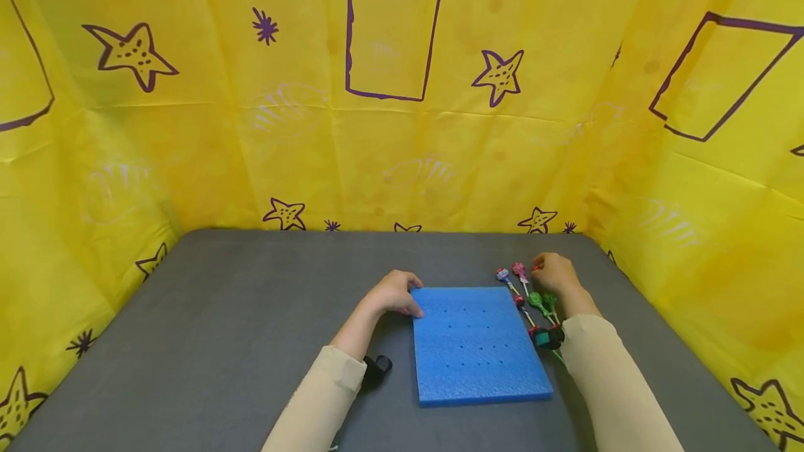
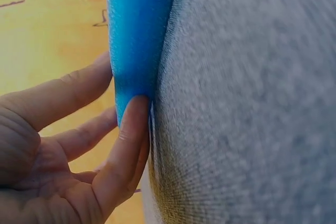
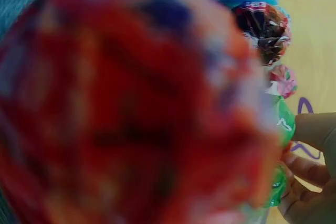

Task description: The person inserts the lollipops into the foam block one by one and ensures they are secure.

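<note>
A blue foam board [image 1: 477,333] with several small holes lies flat on the grey table. My left hand [image 1: 397,291] pinches its far left corner; in the left wrist view, fingers [image 2: 134,121] press on the board's edge [image 2: 136,35]. To the right of the board lie several wrapped lollipops, among them a pink one [image 1: 518,269], a blue-and-white one [image 1: 502,275] and a green one [image 1: 534,299]. Beyond them my right hand [image 1: 555,274] pinches a lollipop with a red wrapper [image 1: 537,267], mostly hidden by the fingers. A blurred red lollipop [image 3: 136,108] fills much of the right wrist view.
Black wrist straps show at the left wrist [image 1: 378,365] and the right wrist [image 1: 553,337]. Yellow cloth [image 1: 389,159] with purple drawings encloses the grey table [image 1: 251,312] at the back and sides.
</note>
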Demonstrator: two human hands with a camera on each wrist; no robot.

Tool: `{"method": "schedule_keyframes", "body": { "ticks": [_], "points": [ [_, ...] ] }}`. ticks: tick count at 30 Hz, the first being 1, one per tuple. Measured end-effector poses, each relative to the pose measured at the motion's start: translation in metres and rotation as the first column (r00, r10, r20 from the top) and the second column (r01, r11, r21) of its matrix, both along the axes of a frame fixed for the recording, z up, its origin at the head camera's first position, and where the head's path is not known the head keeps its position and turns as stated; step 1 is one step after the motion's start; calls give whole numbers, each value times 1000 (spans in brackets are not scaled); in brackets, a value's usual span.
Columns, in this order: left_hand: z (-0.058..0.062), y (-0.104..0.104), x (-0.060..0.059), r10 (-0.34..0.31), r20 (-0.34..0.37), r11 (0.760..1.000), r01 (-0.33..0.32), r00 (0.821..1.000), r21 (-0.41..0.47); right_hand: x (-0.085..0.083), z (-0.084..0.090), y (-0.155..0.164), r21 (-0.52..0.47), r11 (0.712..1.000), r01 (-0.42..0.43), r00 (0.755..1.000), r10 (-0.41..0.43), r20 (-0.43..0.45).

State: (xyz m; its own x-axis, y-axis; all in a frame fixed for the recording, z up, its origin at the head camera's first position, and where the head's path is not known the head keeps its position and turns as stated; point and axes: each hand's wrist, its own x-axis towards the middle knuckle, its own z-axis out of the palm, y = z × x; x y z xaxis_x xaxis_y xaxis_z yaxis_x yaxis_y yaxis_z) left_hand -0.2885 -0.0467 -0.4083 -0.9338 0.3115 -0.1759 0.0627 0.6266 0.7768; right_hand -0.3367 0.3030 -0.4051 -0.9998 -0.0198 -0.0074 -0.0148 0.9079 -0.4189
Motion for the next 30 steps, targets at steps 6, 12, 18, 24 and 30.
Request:
{"method": "schedule_keyframes", "body": {
  "ticks": [6, 12, 18, 24, 30],
  "points": [
    [-1, 1, 1, -2, -4, 1000, 2, 1000, -4, -4, -7, 3, 19, 1000, -4, 1000, 4, -2],
    [2, 0, 3, -19, 0, 1000, 19, 1000, -17, -6, -8, 4, -13, 999, 35, 999, -35, -37],
    [-1, -3, -1, -6, -8, 1000, 6, 1000, -13, -5, 3, -3, -75, 996, 48, 977, -62, -204],
    [-1, -5, 1, -8, -49, 998, 5, 999, -60, -2, 20, -20, -173, 985, 3, 952, -56, -301],
    [0, 0, 2, -6, -58, 997, 1, 998, -76, 12, 35, -41, -247, 966, -72, 951, -9, -310]
  ]
}}
